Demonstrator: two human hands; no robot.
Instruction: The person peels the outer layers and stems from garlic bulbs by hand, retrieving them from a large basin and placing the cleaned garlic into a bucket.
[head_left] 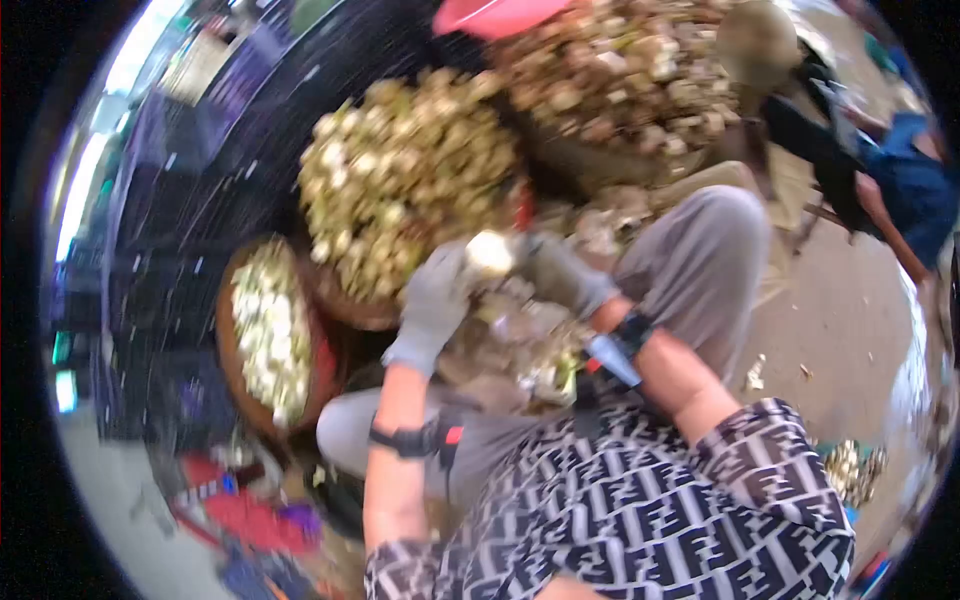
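My left hand (437,298), in a pale grey glove, is closed on a pale round bulb (490,254) that looks like an onion or garlic. Close to its right side is my right hand (562,277), in a darker-looking glove. Its fingers are curled and blurred by motion, and whatever they hold is hidden. Loose skins and trimmings (525,325) lie below both hands, between my knees. Just beyond the hands, a large heap of yellowish bulbs (400,170) fills a round container.
To the left stands a brown tub of white pieces (270,335). Another heap of bulbs (630,75) is at the top, beside a pink basin (495,14). A blue-white flat piece (613,360) is by my right wrist. Another person (905,180) is at the far right.
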